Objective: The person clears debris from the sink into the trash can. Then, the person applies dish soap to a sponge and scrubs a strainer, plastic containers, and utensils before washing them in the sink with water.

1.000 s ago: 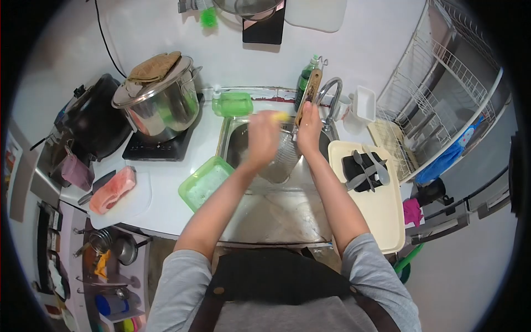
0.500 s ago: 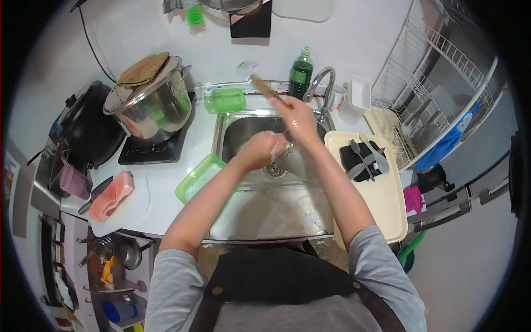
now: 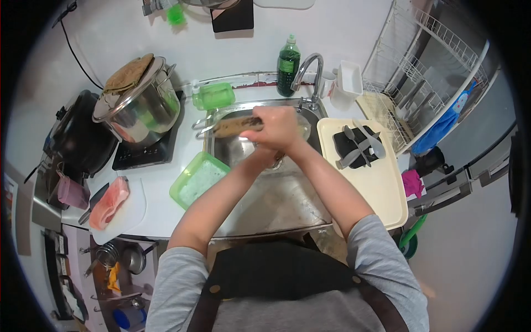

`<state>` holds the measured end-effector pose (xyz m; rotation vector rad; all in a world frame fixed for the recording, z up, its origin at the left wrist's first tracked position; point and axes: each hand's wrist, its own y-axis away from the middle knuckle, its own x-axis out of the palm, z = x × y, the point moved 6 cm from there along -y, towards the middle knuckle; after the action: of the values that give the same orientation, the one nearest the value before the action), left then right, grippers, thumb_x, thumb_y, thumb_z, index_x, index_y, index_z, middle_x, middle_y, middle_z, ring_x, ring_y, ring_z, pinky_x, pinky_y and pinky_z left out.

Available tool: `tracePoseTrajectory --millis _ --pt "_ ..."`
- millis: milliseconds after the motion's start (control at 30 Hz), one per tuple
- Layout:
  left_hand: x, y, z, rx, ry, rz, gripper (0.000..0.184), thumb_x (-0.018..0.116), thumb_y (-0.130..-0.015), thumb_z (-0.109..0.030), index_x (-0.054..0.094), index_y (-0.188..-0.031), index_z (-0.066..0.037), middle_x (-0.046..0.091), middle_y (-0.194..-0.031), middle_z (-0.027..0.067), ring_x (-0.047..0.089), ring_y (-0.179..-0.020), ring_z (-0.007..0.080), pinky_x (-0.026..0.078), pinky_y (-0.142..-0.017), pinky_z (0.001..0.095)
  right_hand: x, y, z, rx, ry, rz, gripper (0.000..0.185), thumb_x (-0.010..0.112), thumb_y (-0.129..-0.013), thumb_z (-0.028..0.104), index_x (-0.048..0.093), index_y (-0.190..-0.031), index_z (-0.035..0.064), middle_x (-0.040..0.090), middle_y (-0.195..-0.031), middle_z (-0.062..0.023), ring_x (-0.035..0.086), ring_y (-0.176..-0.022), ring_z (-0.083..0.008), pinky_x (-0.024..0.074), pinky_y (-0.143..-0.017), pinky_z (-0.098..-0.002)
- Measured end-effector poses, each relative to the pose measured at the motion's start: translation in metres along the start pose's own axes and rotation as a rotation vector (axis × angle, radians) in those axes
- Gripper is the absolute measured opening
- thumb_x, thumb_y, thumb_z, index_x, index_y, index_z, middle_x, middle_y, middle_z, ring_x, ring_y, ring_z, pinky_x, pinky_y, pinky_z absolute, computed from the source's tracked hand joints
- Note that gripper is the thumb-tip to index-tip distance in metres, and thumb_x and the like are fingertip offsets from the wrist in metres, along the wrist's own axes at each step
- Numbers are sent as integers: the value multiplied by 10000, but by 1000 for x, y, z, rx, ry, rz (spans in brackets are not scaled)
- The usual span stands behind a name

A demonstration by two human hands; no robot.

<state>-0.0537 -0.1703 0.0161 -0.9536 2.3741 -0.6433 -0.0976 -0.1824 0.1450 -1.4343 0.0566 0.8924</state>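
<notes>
My right hand is closed around the brown handle of a wooden-handled utensil, held over the sink. Metal wire prongs stick out at its left end. Past my knuckles on the right shows a rounded, greyish shape, too blurred to name. My left hand is crossed below the right one, its fingers mostly hidden behind the right hand and wrist. Left of the sink sits a green tub with whitish suds in it.
To the right lies a cream tray with dark and grey cutlery. Behind stand a faucet, a dish soap bottle and a green container. A steel pot and raw meat beside a knife are left.
My right hand has turned the utensil from slanting upward to nearly level, pointing left. My left hand has gone from beside the right hand to beneath it. The view has shifted slightly.
</notes>
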Motion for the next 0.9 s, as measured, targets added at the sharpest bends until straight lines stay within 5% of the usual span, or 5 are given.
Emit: tracePoseTrajectory --millis 233,367,600,733,900 --pt "-45 0 -44 -27 -572 182 269 550 -732 -50 555 -1001 -57 572 -995 150 511 -996 326 381 -885 382 -12 13 -45 278 -167 -36 649 488 -725 677 555 -638 37 519 -559 -156 542 -547 -350 411 -486 -398" --pt "-64 -37 -84 287 -599 -316 192 557 -716 -67 554 -905 -36 547 -876 150 509 -824 339 421 -730 402 -7 7 -34 410 -330 -85 672 469 -748 669 605 -735 11 532 -589 -182 567 -585 -344 417 -515 -377" --pt "-86 -38 -3 -279 -796 -313 154 499 -758 -123 510 -861 -8 571 -862 180 518 -805 367 438 -701 466 -11 12 -29 340 -359 -148 702 442 -768 673 550 -695 -17 459 -528 -159 463 -484 -308 374 -479 -376" --pt "-63 -33 -74 117 -648 -404 164 502 -729 -116 533 -870 -39 573 -795 170 523 -846 367 445 -729 457 -20 14 -45 391 -322 -222 712 433 -768 683 552 -698 -16 445 -516 -161 464 -478 -316 365 -466 -380" --pt "-32 -34 -30 -56 -502 139 200 563 -742 -153 567 -907 -40 576 -910 147 571 -840 338 463 -795 397 -19 -5 -31 188 -293 -118 697 441 -752 695 542 -668 10 496 -567 -161 509 -527 -358 392 -469 -386"
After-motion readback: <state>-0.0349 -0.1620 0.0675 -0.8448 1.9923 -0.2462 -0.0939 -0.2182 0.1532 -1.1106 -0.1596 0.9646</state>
